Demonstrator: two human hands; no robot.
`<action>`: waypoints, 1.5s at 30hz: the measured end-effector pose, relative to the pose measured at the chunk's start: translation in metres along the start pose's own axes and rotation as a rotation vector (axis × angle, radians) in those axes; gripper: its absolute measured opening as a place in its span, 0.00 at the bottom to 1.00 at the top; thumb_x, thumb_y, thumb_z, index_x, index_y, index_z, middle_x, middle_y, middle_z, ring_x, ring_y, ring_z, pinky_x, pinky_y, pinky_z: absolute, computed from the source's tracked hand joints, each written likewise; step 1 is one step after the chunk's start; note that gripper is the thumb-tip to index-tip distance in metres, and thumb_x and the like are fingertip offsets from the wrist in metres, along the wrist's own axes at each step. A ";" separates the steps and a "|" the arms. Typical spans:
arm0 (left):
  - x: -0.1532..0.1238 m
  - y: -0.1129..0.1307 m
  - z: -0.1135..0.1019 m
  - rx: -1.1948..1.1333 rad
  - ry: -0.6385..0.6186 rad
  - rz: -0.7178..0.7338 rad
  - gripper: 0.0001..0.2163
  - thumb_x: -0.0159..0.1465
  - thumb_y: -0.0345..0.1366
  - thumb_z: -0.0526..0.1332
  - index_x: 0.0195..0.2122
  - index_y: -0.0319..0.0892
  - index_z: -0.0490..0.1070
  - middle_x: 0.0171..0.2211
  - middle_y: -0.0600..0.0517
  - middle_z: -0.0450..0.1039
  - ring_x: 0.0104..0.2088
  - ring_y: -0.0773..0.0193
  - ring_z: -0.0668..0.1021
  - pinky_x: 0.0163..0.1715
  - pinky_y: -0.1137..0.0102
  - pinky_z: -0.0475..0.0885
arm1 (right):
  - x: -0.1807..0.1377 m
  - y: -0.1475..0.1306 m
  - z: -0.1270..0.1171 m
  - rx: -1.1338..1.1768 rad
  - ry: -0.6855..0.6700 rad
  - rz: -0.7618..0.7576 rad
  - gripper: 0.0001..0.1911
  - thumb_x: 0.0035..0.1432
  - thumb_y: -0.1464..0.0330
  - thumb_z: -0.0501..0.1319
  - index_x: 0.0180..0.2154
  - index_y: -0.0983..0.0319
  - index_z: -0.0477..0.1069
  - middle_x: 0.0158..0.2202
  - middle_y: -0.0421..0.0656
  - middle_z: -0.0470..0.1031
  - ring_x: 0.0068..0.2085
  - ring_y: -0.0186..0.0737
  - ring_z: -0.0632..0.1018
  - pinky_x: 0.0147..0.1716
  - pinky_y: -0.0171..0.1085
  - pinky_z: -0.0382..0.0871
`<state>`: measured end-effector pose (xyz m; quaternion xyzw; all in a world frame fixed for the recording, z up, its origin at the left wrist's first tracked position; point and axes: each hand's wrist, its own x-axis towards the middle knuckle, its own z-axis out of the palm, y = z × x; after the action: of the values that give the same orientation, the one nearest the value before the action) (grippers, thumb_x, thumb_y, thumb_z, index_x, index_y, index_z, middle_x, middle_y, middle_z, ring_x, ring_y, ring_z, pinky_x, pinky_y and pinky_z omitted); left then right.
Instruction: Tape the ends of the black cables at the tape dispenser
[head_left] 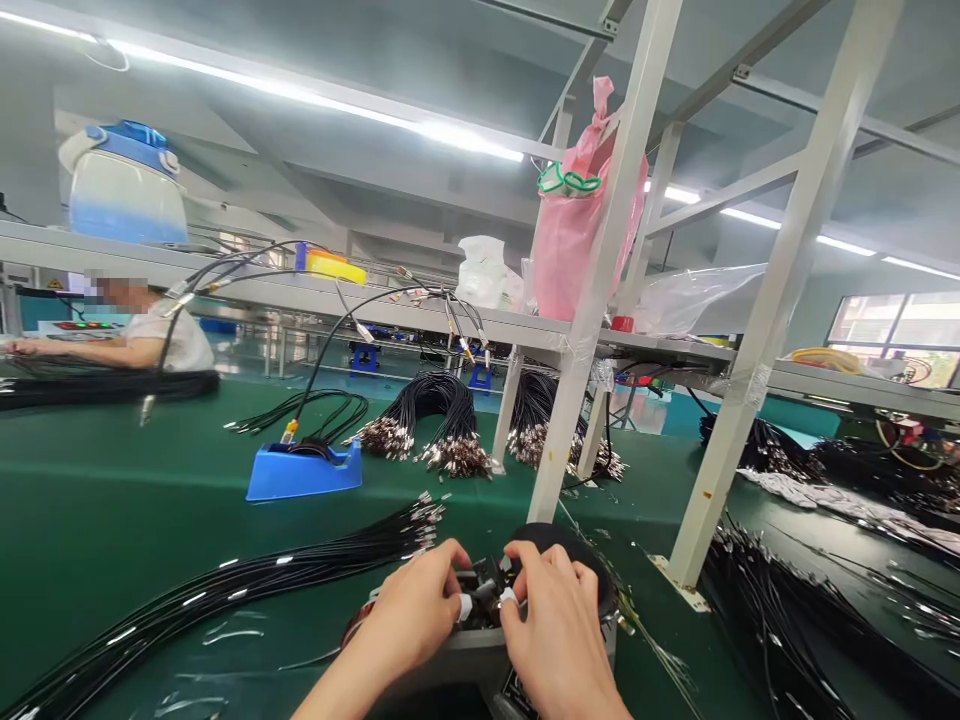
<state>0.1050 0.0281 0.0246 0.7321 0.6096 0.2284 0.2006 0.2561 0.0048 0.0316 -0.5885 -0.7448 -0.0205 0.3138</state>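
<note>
Left hand: fingers pinched on a small black part, from its left.
Right hand: fingers clamped on the same part, from its right.
Part: low centre, squarely between both hands, atop a grey fixture; equally near each.
Long axis: roughly left to right, hard to tell.
Cable bundle: on the green tabletop, left, apart.

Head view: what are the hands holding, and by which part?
Both the left hand and right hand pinch a small black part atop a grey device; the exact grip point is hidden.
</note>
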 end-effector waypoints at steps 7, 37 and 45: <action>0.001 0.002 0.002 -0.022 -0.017 -0.005 0.16 0.48 0.29 0.49 0.38 0.47 0.63 0.31 0.56 0.72 0.34 0.65 0.71 0.31 0.73 0.58 | 0.004 -0.002 -0.003 -0.061 -0.018 -0.039 0.19 0.45 0.79 0.50 0.41 0.62 0.65 0.34 0.48 0.72 0.42 0.49 0.68 0.40 0.47 0.58; 0.001 0.010 0.004 -0.052 0.000 0.022 0.17 0.50 0.28 0.48 0.40 0.45 0.63 0.33 0.51 0.73 0.37 0.60 0.71 0.35 0.68 0.60 | 0.032 0.019 -0.027 -0.067 -0.161 0.153 0.16 0.49 0.75 0.46 0.40 0.62 0.64 0.27 0.42 0.71 0.39 0.47 0.69 0.39 0.45 0.56; 0.002 0.006 0.005 -0.057 0.005 0.027 0.17 0.51 0.28 0.47 0.41 0.45 0.63 0.33 0.52 0.73 0.37 0.61 0.71 0.35 0.68 0.61 | 0.007 0.020 -0.030 0.148 -0.066 -0.020 0.18 0.51 0.75 0.46 0.43 0.58 0.65 0.38 0.43 0.71 0.42 0.42 0.69 0.43 0.44 0.59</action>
<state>0.1137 0.0292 0.0240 0.7336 0.5935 0.2501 0.2167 0.2866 0.0055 0.0520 -0.5566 -0.7601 0.0507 0.3315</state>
